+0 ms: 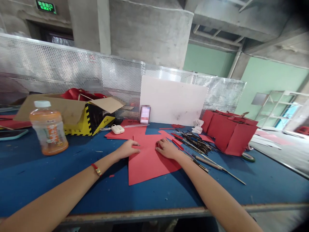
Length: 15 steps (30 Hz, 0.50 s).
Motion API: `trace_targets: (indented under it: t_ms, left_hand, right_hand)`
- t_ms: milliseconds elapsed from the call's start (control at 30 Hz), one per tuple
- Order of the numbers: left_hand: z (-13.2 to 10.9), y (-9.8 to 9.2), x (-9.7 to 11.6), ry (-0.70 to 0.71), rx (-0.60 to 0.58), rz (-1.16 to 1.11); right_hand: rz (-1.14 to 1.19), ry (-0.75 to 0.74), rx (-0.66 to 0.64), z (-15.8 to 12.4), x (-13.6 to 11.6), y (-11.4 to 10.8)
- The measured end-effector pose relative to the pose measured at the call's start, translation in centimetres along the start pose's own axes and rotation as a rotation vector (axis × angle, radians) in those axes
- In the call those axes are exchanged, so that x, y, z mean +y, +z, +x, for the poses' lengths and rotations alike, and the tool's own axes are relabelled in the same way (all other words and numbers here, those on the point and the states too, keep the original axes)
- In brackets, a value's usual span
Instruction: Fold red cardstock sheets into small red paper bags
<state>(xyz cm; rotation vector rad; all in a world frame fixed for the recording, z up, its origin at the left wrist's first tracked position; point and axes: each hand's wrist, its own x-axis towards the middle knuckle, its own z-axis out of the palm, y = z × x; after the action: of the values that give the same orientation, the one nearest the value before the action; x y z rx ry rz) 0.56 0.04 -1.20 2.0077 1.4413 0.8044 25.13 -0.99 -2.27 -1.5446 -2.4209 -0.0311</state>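
A flat sheet of red paper lies on the blue table in front of me. My left hand rests on the sheet's left edge with its fingers curled and pressed on the paper. My right hand presses down on the upper right part of the sheet, fingers bent. Neither hand lifts anything. More red paper pieces lie just behind the sheet.
An orange drink bottle stands at left, behind it a yellow-black cardboard box. A white earbud case, a pile of thin dark sticks, finished red paper bags, a tape roll and a white board surround the sheet.
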Motion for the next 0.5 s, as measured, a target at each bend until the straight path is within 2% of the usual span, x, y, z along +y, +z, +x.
trace_targets:
  t_ms: [167, 500]
  left_hand:
    - [0.5, 0.4, -0.8, 0.026, -0.002, 0.014]
    - [1.2, 0.7, -1.2, 0.065, -0.018, 0.012]
  right_hand:
    - [0.006, -0.005, 0.006, 0.1, 0.4, 0.2]
    - [-0.033, -0.026, -0.014, -0.3, 0.1, -0.5]
